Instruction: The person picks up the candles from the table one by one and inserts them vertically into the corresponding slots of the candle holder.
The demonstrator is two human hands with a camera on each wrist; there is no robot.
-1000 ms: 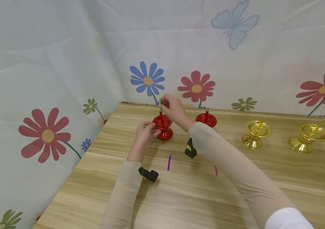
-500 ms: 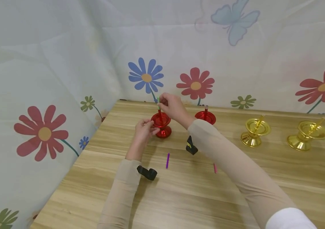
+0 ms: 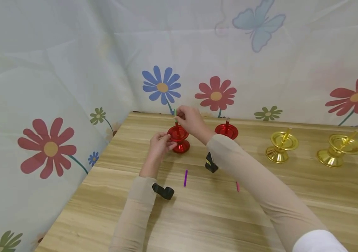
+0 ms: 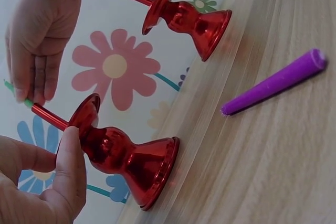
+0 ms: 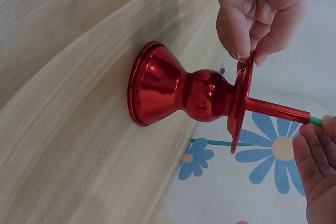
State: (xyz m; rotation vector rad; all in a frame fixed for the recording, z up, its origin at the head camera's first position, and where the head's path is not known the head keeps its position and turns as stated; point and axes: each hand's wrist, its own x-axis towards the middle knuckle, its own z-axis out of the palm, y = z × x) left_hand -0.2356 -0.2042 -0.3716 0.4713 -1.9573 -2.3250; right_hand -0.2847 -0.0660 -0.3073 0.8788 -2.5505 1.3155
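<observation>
Thumb and fingers of the right grip (image 3: 192, 120) are clamped on the green candle (image 5: 315, 121), whose lower end meets the tube (image 5: 278, 110) of the red candlestick (image 3: 181, 147); seating depth cannot be determined. Apply pressure straight along the tube's axis, as sideways load could snap the candle or tip the stand. The left grip (image 3: 159, 145) pinches the dish (image 5: 241, 129) at 9 o'clock; use this hold as counter-support, with the base flat on the desk (image 3: 213, 217). Avoid disturbing the purple candle (image 3: 185, 178) at 6 o'clock and the second red candlestick (image 3: 226, 132) at 3 o'clock.
</observation>
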